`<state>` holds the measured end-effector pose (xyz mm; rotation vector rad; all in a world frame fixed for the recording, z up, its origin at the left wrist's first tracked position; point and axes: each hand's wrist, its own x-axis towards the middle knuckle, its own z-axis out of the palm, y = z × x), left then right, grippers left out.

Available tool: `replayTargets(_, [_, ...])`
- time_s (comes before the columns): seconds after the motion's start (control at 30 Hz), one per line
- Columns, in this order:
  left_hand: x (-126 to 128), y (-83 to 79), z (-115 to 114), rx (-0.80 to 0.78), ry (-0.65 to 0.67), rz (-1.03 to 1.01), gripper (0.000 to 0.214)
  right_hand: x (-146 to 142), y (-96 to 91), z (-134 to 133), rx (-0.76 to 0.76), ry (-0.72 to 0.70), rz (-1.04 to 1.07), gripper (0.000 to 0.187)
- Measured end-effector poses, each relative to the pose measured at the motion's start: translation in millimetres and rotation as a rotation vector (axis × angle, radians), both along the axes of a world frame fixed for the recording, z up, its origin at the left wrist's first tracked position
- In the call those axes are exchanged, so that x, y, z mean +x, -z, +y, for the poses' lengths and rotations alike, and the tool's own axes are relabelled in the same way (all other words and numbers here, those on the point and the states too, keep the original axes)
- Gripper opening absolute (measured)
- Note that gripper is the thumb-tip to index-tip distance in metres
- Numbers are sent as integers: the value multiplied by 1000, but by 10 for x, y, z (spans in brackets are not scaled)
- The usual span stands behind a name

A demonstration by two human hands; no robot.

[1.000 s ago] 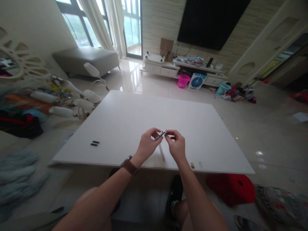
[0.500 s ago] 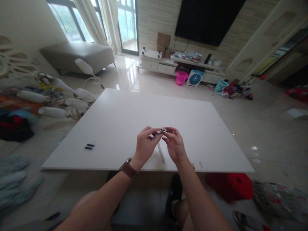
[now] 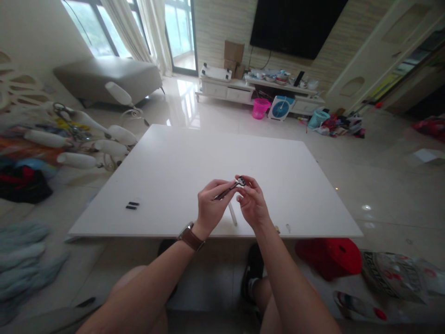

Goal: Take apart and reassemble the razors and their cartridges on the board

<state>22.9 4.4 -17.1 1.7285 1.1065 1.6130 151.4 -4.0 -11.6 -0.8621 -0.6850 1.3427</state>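
Above the near middle of the white table (image 3: 194, 162), my left hand (image 3: 213, 204) is closed around the dark handle of a razor (image 3: 225, 191). The razor tilts up to the right, its silvery head at the upper end. My right hand (image 3: 253, 204) pinches that head between thumb and fingers, which partly cover it. Below the hands, a thin pale stick (image 3: 232, 215) lies on the tabletop. Off to the left rest two small black strips (image 3: 132, 205), side by side.
Near the front edge at right sits a small clear piece (image 3: 288, 228). A white-shaded lamp (image 3: 81, 160) stands left of the table. On the floor at right are a red stool-like object (image 3: 333, 260) and a printed bag (image 3: 392, 273). Beyond stands a pink basket (image 3: 260, 109).
The razor has turned in my hands, so its head now faces more toward me and sits slightly higher. The whole view has shifted a little with my head.
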Motion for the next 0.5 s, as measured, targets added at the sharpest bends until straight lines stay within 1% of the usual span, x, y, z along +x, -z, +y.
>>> replayTargets(0.13, [10, 16, 26, 109, 10, -38, 20, 10, -2, 23, 19, -36, 85, 35])
replayTargets(0.2, [14, 19, 47, 133, 6, -60, 19, 16, 6, 45, 32, -56, 122, 38])
replayTargets(0.37, [22, 16, 71, 111, -8, -87, 17, 29, 33, 77, 41, -73, 144, 38])
replayTargets(0.5, [41, 26, 55, 62, -11, -128, 14, 27, 43, 62, 56, -76, 90, 36])
